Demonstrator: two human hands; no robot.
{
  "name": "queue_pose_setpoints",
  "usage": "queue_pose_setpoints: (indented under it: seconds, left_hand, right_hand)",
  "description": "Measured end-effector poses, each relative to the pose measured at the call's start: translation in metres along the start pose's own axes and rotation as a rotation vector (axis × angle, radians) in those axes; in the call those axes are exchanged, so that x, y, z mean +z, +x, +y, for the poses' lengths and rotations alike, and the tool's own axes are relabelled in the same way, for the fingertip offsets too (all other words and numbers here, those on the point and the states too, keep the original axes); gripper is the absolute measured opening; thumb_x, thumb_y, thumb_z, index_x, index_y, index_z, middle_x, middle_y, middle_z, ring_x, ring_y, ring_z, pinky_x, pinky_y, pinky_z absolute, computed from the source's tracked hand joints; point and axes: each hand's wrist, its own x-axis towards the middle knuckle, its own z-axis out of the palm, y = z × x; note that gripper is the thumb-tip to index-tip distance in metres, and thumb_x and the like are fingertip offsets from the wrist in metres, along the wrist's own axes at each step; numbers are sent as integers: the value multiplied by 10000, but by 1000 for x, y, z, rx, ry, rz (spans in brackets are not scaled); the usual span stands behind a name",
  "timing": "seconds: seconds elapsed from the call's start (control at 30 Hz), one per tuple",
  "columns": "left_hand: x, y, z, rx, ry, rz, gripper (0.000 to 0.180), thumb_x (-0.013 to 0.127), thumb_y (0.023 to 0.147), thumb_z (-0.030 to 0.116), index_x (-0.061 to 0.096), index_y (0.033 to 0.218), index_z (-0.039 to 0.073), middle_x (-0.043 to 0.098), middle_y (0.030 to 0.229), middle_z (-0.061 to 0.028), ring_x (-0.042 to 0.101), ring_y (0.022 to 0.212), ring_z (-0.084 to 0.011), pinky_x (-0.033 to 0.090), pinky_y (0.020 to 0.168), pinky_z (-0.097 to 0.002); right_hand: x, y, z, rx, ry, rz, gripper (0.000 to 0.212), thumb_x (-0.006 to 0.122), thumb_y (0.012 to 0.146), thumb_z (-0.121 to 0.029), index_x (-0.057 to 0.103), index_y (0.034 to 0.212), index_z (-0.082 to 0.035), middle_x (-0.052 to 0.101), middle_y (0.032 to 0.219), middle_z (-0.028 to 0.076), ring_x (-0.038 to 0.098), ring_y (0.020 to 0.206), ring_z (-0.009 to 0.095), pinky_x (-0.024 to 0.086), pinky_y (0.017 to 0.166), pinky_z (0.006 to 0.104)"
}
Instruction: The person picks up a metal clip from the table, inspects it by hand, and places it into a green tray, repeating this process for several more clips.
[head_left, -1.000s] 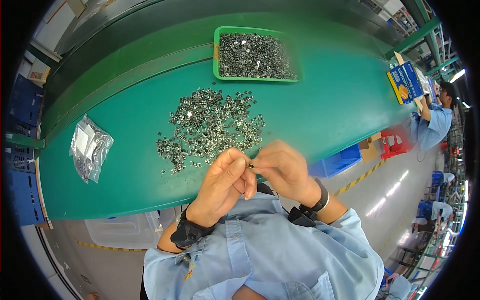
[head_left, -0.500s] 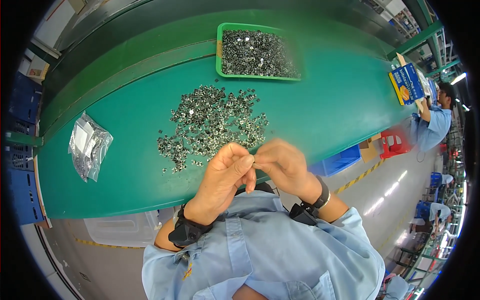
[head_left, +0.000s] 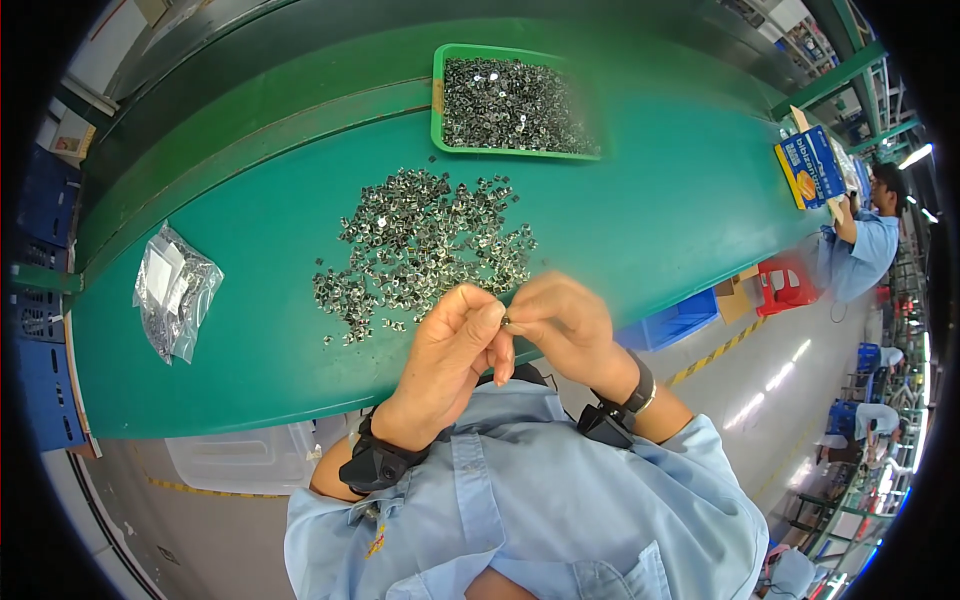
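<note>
Left hand: the left hand (head_left: 455, 345) is curled, fingers folded in, thumb and forefinger tips pinched on a small metal part (head_left: 506, 321); a black band sits at its wrist.
Right hand: the right hand (head_left: 560, 320) is curled likewise, its fingertips meeting the left hand's at the same part; a dark wristband with a pale edge circles its wrist.
Small metal part: tiny, dark grey, glinting; held between the two hands above the near edge of the table, just in front of the person's chest. Its exact form is too small to tell.
Loose pile (head_left: 425, 250): many small stamped metal pieces, silvery grey, angular, spread in a flat irregular heap on the table just beyond the hands; a few strays lie apart at its rim.
Tray (head_left: 437, 100): green plastic, rectangular, shallow, filled with the same grey metal pieces; on the far side of the table, well apart from the hands.
Bag (head_left: 175, 290): clear crinkled plastic, glossy, holding small pale and grey items; lying flat on the table's left part.
Table (head_left: 650, 220): smooth matt green surface with a darker green raised band along its far edge.
Clothing: light blue collared work shirt (head_left: 540, 500), soft woven cloth.
Box (head_left: 810, 165): blue cardboard, at the table's right end.
Other person (head_left: 865, 240): in a light blue shirt, beyond that end.
</note>
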Motion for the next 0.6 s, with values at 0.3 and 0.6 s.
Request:
queue_pose_setpoints:
  seconds: [0.3, 0.6]
  left_hand:
    - [-1, 6, -2, 58, 41, 49, 185, 435, 967, 240, 453, 945, 57, 549, 707, -73, 521, 556, -135, 440, 503, -259]
    - [-8, 6, 6, 143, 41, 79, 211, 421, 971, 211, 480, 1072, 35, 562, 790, -77, 528, 582, -125, 439, 517, -240]
  right_hand:
    - [-5, 13, 3, 20, -62, -16, 133, 672, 756, 10, 594, 847, -47, 608, 819, 75, 595, 734, 214, 473, 636, 293]
    - [-37, 74, -1, -109, -273, -110, 156, 698, 709, 8, 609, 829, -35, 606, 828, 94, 598, 743, 231, 483, 635, 314]
